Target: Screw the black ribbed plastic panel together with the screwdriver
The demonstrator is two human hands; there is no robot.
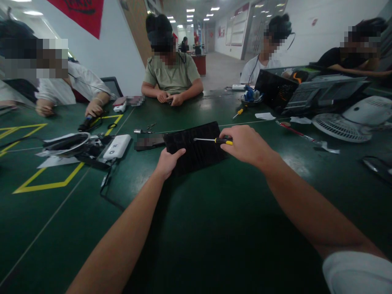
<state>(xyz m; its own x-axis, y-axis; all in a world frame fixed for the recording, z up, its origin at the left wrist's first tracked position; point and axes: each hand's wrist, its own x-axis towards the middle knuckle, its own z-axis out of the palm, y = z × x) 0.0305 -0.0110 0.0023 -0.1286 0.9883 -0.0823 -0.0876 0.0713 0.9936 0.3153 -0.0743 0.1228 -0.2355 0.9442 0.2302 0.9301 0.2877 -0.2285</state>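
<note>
A short white sleeve (357, 271) shows at the right arm's edge, seemingly plain and loose; the left arm is bare, and both hands are ungloved

One head-worn view — looking forward and down over both hands (205, 149), fairly near.

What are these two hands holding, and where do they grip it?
The left hand grips the black panel at its near left edge; the right hand holds a screwdriver by its black-and-yellow handle.
</note>
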